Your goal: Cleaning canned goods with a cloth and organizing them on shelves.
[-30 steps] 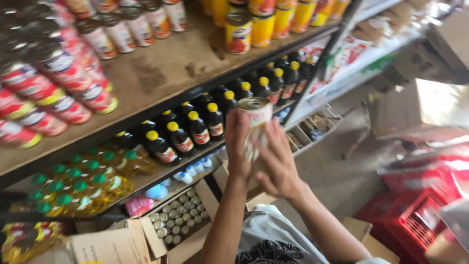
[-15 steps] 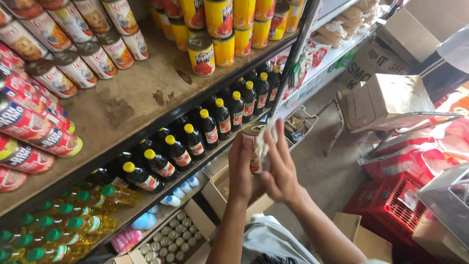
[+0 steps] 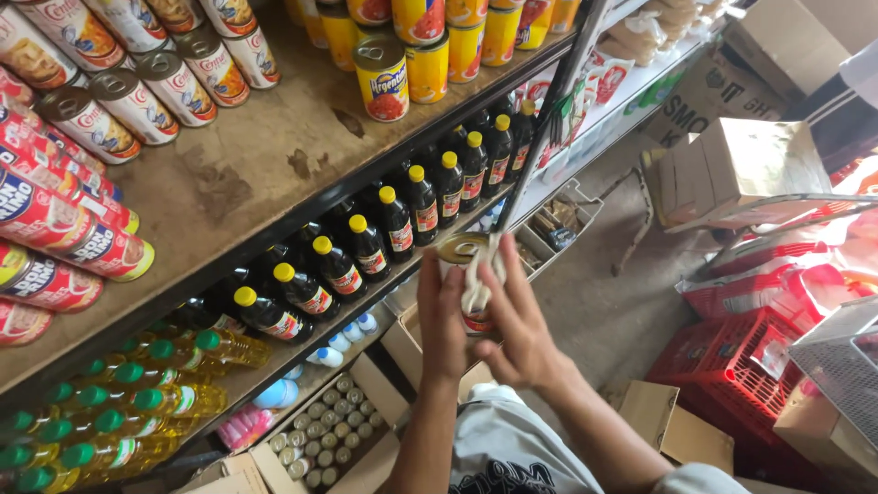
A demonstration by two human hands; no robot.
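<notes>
Small round tin can with a gold lid [image 3: 465, 274] sits upright in front of the wooden shelf board [image 3: 247, 174], below its front edge. Left hand [image 3: 442, 316] wraps the can's side; right hand [image 3: 519, 325] presses a pale cloth [image 3: 481, 279] over the lid, fingers spread. Since half a second ago, the hands have dropped lower beside the row of dark yellow-capped bottles [image 3: 393, 224], the cloth now draped across the top.
</notes>
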